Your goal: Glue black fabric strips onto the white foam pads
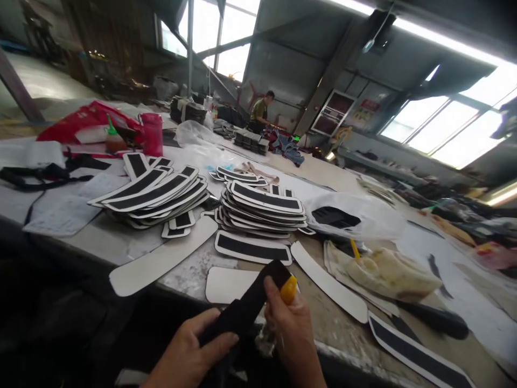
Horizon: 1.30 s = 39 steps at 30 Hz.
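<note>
A dark black strip [246, 304] slants up and to the right over the table's front edge. My left hand [194, 345] is closed on its lower end, thumb on top. Near the upper end, my right hand [291, 323] pinches it under the thumb and also holds a yellow object [288, 290], mostly hidden by the fingers. Just beyond lie a white curved piece [226, 284] and a white-edged piece with a black band [252, 247]. Behind are a fanned stack [157, 194] and a neater stack [262, 207] of such banded pieces.
A long white piece [161, 257] lies at left, another curved one [329, 281] at right. Beyond are a stained cloth [388, 272], a black handle-like object [438, 319], a plastic bag [375, 215], a red cup [151, 134] and a green-tipped bottle [113, 139]. Far off, a person [260, 112] works.
</note>
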Each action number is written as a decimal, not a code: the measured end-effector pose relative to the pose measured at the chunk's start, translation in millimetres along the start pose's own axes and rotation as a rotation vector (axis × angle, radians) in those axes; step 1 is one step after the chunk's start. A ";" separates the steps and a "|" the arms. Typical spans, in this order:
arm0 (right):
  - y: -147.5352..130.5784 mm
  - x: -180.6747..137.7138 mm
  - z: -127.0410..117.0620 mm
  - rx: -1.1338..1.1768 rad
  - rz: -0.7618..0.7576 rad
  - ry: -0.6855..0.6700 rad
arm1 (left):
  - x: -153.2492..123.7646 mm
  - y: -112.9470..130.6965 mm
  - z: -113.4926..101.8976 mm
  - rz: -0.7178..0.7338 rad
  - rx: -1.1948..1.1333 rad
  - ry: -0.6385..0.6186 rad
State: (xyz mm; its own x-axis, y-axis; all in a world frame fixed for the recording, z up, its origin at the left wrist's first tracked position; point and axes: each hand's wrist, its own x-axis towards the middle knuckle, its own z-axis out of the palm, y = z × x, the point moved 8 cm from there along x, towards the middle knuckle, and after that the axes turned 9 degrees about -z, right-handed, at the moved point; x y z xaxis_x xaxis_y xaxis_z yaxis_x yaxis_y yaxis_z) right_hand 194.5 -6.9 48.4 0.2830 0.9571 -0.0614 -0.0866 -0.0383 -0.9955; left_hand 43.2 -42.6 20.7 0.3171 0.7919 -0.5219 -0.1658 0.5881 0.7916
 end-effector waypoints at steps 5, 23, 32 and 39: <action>-5.5 -0.2 -11.1 0.003 0.021 0.065 | -1.0 -13.0 4.3 0.035 0.114 -0.052; -65.9 17.6 -98.8 -0.154 -0.097 0.119 | -15.1 -30.5 -87.4 -0.161 0.215 0.398; -67.2 -0.7 -97.1 -0.525 0.018 -0.066 | 3.1 -29.3 -68.4 -0.149 0.026 0.029; -51.6 -0.4 -77.5 -0.516 0.061 -0.204 | 3.6 -24.7 -70.1 -0.132 -0.024 0.078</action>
State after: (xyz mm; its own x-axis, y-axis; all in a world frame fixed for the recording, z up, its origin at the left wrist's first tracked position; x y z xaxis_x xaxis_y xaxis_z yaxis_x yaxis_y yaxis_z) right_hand 272.9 -27.6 94.2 0.0972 0.9830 -0.1557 0.3961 -0.1817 -0.9001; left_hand -17.0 -42.8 -23.0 0.2643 0.7173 -0.6447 -0.1504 0.6910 0.7071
